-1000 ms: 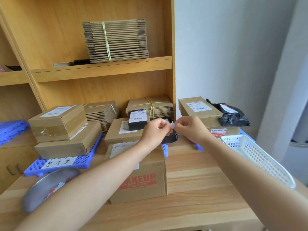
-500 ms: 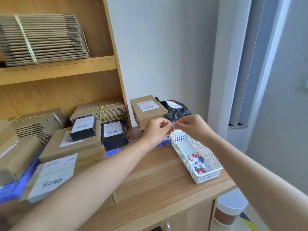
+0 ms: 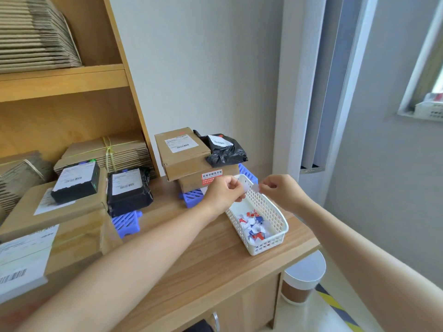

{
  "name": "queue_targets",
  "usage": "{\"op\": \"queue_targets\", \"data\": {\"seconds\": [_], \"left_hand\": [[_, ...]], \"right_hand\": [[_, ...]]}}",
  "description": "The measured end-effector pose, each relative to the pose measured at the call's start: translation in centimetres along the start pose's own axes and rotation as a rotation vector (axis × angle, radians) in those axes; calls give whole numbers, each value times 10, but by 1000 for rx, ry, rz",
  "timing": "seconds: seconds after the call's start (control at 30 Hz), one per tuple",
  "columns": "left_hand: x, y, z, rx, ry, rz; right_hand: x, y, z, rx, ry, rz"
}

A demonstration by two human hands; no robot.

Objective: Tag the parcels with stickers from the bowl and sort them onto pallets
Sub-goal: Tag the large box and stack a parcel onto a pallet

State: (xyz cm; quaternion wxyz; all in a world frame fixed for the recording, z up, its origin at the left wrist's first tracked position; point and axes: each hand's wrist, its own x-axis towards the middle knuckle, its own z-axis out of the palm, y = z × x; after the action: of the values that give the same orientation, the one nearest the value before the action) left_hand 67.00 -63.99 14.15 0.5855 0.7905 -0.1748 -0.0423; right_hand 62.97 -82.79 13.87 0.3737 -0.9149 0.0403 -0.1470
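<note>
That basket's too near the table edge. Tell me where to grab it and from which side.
Take the white basket by the rim of its near short end, from the table's front edge. That end faces you unobstructed; the far end lies under the left hand and right hand. Keep it level: paper scraps lie loose inside.

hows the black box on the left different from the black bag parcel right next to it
The black box has hard, straight edges; the black bag is soft and wrinkled. The box sits on a brown carton; the bag lies on a blue pallet. Both carry a white barcode label on top.
</note>
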Motion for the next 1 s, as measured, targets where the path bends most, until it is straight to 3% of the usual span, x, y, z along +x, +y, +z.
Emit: {"op": "queue_targets", "data": {"seconds": [0.33, 0.73, 1.0], "left_hand": [[1, -22, -18, 0, 53, -121], [-9, -19, -28, 16, 67, -114], [-13, -14, -37, 128, 59, -42]], "right_hand": [[-4, 15, 21, -190, -145, -55], [-6, 4, 28, -385, -177, -69], [-11, -17, 26, -190, -114, -67]]}}
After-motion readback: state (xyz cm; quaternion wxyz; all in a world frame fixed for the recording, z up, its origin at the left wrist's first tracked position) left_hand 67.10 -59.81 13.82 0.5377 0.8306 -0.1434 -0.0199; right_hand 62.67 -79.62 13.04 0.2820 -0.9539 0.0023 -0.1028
